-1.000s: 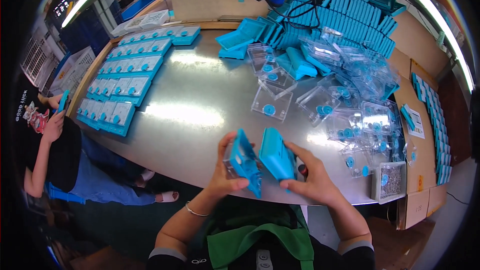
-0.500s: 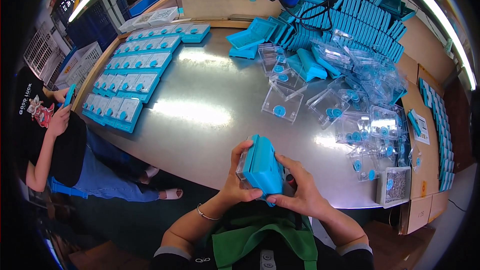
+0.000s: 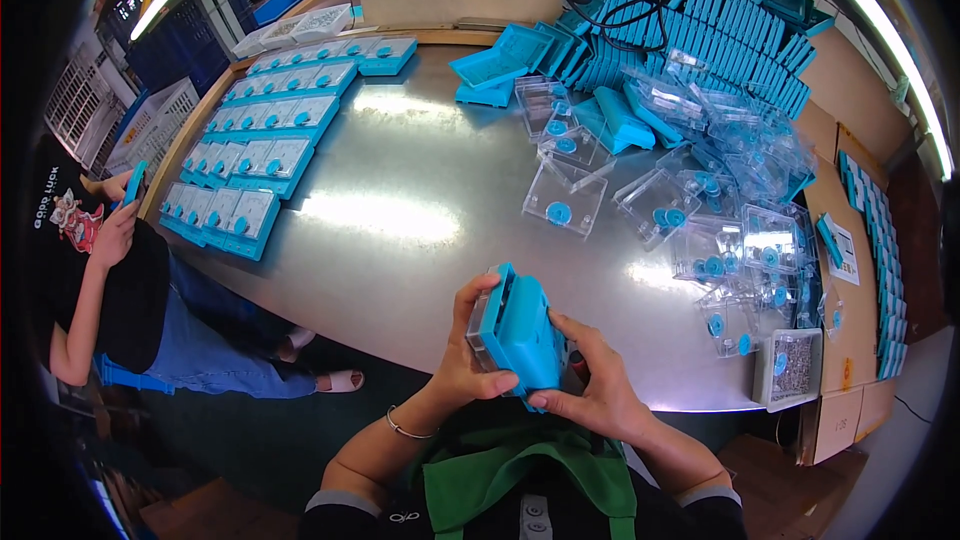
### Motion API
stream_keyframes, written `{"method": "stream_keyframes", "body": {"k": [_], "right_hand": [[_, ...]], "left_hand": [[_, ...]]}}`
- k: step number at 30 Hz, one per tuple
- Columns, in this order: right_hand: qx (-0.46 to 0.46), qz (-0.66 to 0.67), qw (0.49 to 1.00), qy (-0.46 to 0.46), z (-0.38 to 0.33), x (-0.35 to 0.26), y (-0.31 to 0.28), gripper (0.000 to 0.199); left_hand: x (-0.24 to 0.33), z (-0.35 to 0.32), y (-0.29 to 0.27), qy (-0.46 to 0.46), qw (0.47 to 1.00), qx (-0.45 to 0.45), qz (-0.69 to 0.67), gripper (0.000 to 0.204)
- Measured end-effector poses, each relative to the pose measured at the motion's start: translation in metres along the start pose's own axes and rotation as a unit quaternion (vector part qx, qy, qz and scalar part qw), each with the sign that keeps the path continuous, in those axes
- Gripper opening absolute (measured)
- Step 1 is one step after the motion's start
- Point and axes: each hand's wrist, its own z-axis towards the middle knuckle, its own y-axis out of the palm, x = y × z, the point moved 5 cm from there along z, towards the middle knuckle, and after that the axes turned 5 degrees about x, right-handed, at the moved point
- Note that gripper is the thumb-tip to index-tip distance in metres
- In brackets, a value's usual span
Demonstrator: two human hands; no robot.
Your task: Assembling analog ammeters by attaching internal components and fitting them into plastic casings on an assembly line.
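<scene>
Both hands hold one blue plastic case point(image 3: 522, 330) just past the near edge of the shiny metal table point(image 3: 400, 240). My left hand point(image 3: 468, 352) grips its left side, thumb over the top edge. My right hand point(image 3: 596, 385) wraps under its right and lower side. The case is closed, with a clear piece showing on its left face. Clear plastic lids with blue round discs point(image 3: 566, 195) lie spread on the table beyond my hands.
Rows of finished blue cases with clear tops point(image 3: 262, 150) cover the table's left side. Stacks of blue trays point(image 3: 700, 30) fill the far right. A small clear box of tiny parts point(image 3: 790, 368) sits near right. A seated person point(image 3: 90, 270) is at left, holding a blue piece.
The two blue halves held apart a second ago have been brought together into one closed case. My hands now press it from both sides, closer to my body.
</scene>
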Motion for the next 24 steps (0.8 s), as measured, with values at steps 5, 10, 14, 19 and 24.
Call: {"method": "stream_keyframes", "body": {"k": [5,10,14,19,24], "right_hand": [[0.010,0.013,1.000,-0.020,-0.003,-0.001,-0.002,0.091],[0.017,0.007,0.999,-0.032,-0.008,-0.002,-0.004,0.090],[0.017,0.014,0.999,-0.047,-0.012,-0.002,-0.006,0.090],[0.015,0.049,0.999,-0.016,-0.016,-0.002,-0.003,0.090],[0.013,0.050,0.999,-0.015,-0.019,-0.002,-0.007,0.090]], "left_hand": [[0.002,0.000,0.000,0.000,1.000,-0.004,-0.003,0.101],[0.005,0.001,0.006,-0.011,0.999,-0.016,-0.031,0.102],[0.002,-0.002,0.008,-0.008,0.999,-0.020,-0.038,0.102],[-0.008,-0.009,0.013,-0.027,0.999,-0.041,-0.005,0.102],[0.002,-0.005,0.012,-0.028,0.999,-0.027,0.010,0.101]]}}
